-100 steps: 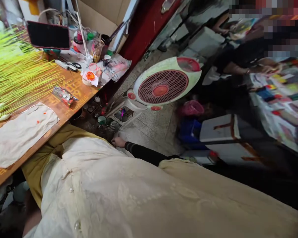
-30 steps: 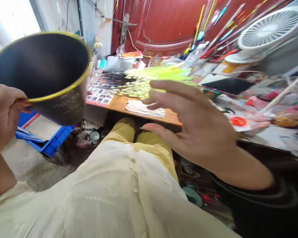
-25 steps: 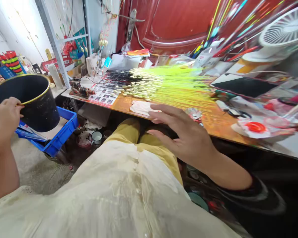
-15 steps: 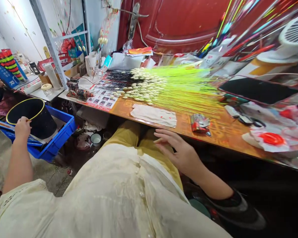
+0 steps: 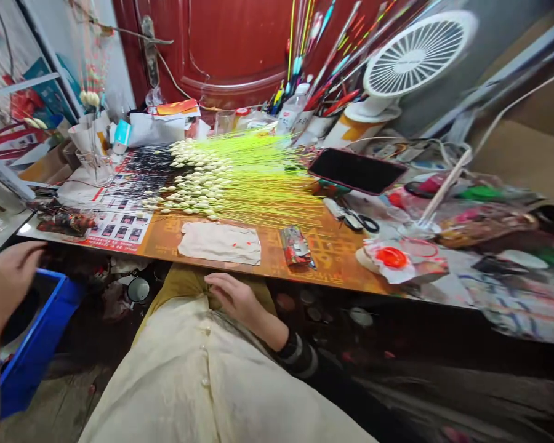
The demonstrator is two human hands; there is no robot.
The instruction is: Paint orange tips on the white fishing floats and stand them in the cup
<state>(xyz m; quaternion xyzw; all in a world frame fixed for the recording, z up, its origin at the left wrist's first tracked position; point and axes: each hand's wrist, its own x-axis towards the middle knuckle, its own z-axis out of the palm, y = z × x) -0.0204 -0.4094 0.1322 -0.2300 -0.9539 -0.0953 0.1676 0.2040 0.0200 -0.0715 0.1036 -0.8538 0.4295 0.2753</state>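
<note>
My left hand [image 5: 9,280] hangs at the left edge, above the blue crate [image 5: 41,344]; its fingers are stretched out and slightly blurred, and nothing shows in them. My right hand [image 5: 235,298] is over my lap, just below the table edge, fingers loosely extended and holding nothing. On the table in front lies a spread of fishing floats [image 5: 203,178] with cream bodies, dark stems and long yellow-green tips. Nearest my right hand is a whitish cloth [image 5: 219,243] with small red marks. A crumpled red-and-black packet [image 5: 296,247] lies right of it.
Scissors [image 5: 357,220], a dark tablet-like screen [image 5: 356,169] and a red paste-like patch [image 5: 391,257] sit on the table's right side. A white fan [image 5: 415,58] stands behind. A small dark machine [image 5: 67,220] is at the table's left end. A mug [image 5: 138,289] sits below.
My view has swung right. My left hand has let go of the dark bucket's yellow rim and come up toward the table. My right hand stays over my lap.
</note>
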